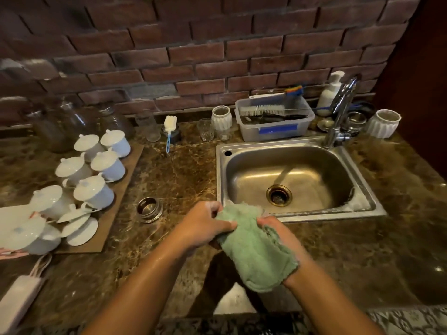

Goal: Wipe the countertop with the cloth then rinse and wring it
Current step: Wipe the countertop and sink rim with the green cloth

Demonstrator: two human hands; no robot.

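Left hand (205,226) grips one green cloth (256,247) | right hand (278,235) grips it too | one sink (362,213)

a kitchen is shown: a steel sink (297,180) with a tap (342,110) is set in a brown marble countertop (174,170), white lidded cups (96,170) are placed at the left, and a brick wall (193,49) is seen behind.

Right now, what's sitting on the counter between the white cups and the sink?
In the head view, a small shiny metal ring-shaped piece sits on the brown countertop between the white lidded cups and the sink; the rest looks bare.
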